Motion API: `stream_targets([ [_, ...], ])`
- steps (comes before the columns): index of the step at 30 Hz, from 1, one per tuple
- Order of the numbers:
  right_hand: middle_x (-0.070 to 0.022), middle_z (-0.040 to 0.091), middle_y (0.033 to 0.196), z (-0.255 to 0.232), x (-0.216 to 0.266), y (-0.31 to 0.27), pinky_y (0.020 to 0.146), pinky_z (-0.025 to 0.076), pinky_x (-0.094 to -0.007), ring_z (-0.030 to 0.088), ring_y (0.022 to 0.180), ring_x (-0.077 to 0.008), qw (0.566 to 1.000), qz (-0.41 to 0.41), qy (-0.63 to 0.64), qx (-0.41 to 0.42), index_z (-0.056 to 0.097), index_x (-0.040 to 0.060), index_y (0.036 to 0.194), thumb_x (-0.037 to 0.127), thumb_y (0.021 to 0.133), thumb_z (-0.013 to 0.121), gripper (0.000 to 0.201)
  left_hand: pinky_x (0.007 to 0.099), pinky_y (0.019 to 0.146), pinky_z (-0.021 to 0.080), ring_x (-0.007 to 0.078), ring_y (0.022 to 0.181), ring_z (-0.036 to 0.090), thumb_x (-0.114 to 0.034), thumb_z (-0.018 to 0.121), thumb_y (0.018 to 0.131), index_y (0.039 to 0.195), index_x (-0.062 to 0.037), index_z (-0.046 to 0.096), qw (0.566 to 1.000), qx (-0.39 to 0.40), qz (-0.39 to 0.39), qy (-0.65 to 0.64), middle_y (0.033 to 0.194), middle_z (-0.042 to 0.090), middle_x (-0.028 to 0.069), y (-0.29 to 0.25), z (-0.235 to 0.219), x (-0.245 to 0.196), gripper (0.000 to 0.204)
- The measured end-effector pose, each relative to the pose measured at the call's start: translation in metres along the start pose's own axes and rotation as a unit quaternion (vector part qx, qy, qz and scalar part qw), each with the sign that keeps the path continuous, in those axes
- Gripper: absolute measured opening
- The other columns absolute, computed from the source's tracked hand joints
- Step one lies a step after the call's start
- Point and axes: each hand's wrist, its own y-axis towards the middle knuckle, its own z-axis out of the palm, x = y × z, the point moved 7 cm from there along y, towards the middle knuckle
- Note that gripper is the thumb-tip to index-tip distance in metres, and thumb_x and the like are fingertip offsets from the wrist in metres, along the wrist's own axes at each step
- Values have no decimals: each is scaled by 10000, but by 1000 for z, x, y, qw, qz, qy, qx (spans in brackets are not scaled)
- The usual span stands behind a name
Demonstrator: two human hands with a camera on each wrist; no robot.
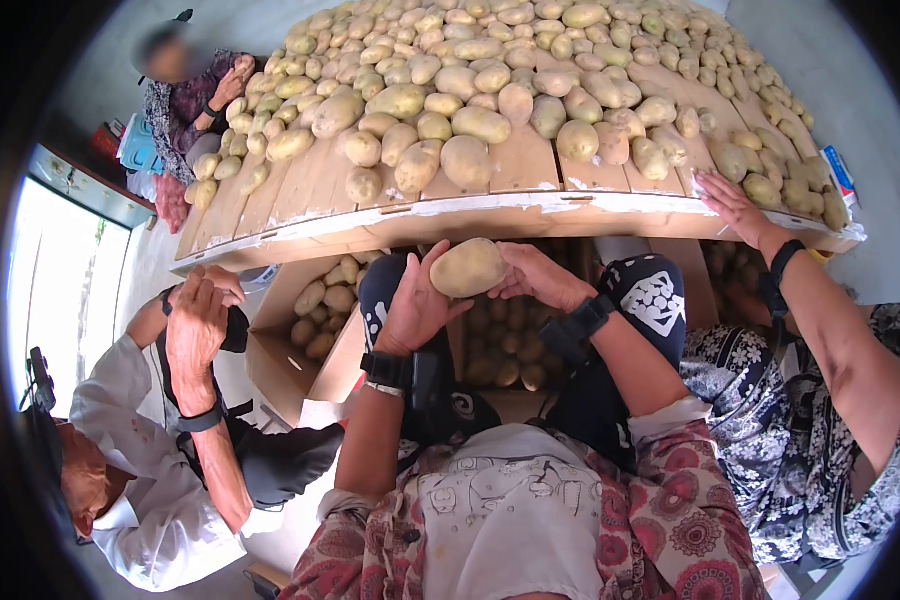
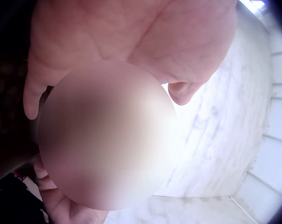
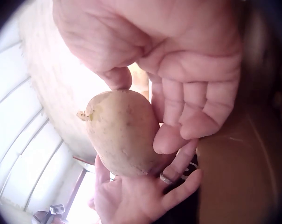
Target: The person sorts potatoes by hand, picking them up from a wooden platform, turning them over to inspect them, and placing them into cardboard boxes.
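Note:
One large, pale-skinned potato [image 1: 468, 268] is held up between my two hands, over the gap in front of the sorting table. My left hand [image 1: 422, 312] grips its left end between thumb and fingers, the palm turned toward it. At the other end, my right hand [image 1: 535, 274] pinches it with the thumb and index finger. In the right wrist view, the potato [image 3: 123, 133] has a small sprout on one side, and a ring [image 3: 166, 178] shows on a left finger. A round blur covers the middle of the left wrist view, below my left palm [image 2: 131, 37].
Heaped potatoes [image 1: 440, 90] lie on the slatted wooden table [image 1: 530, 165]. Below are cardboard boxes [image 1: 280, 315] with potatoes. People sit close on both sides; the right neighbour's hand [image 1: 738, 208] touches the table edge. Another person [image 1: 185, 100] is at the far left.

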Motion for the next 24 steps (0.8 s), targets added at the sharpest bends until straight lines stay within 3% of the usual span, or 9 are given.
stream_targets([
  [7, -86, 649, 943, 5, -1, -3, 751, 478, -287, 616, 809, -152, 999, 35, 8, 5, 538, 64, 1154, 526, 954, 314, 550, 431, 974, 374, 210, 1280, 355, -536, 363, 937, 1429, -184, 216, 997, 12, 17, 81, 1439, 305, 47, -2, 8, -1, 623],
  [10, -66, 653, 878, 2, 1, -2, 720, 474, -272, 612, 767, -136, 999, 38, -10, 7, 580, 66, 1071, 545, 950, 307, 564, 410, 970, 377, 211, 1251, 395, -531, 385, 934, 1414, -176, 249, 994, 11, 16, 111, 1392, 368, 56, 0, 8, 0, 612],
  [12, -52, 652, 838, 2, 0, -1, 699, 471, -261, 608, 743, -126, 999, 34, -25, 18, 600, 68, 1023, 557, 947, 303, 577, 360, 905, 428, 197, 1126, 515, -561, 339, 938, 1366, -140, 338, 998, 16, -25, 56, 1262, 504, 64, 1, 7, 6, 600],
  [14, -25, 634, 762, 3, 0, 1, 642, 459, -235, 589, 691, -101, 1000, 17, -17, 14, 617, 72, 937, 568, 942, 314, 581, 337, 860, 449, 184, 1037, 556, -571, 310, 941, 1328, -122, 384, 997, 38, -35, 49, 1176, 553, 66, 2, 1, 9, 597],
  [16, -17, 624, 756, 2, 1, 5, 621, 452, -224, 580, 682, -92, 1000, -1, -23, 12, 609, 80, 944, 553, 944, 332, 548, 313, 815, 469, 171, 949, 598, -581, 280, 943, 1290, -105, 430, 996, 63, -45, 43, 1091, 601, 68, 3, 3, 11, 608],
  [18, -10, 614, 750, 0, 3, 7, 599, 446, -213, 570, 673, -84, 999, -18, -29, 9, 600, 88, 952, 538, 946, 351, 515, 287, 734, 487, 149, 830, 610, -590, 243, 944, 1247, -91, 465, 998, 29, -41, 28, 991, 625, 72, 4, -2, 11, 624],
  [24, 10, 589, 787, -5, 5, 2, 593, 446, -195, 556, 677, -75, 999, -30, -10, -15, 528, 100, 1052, 434, 970, 407, 365, 273, 692, 489, 140, 800, 595, -577, 280, 945, 1242, -96, 462, 993, 96, -68, 17, 994, 615, 70, 6, -5, 18, 594],
])
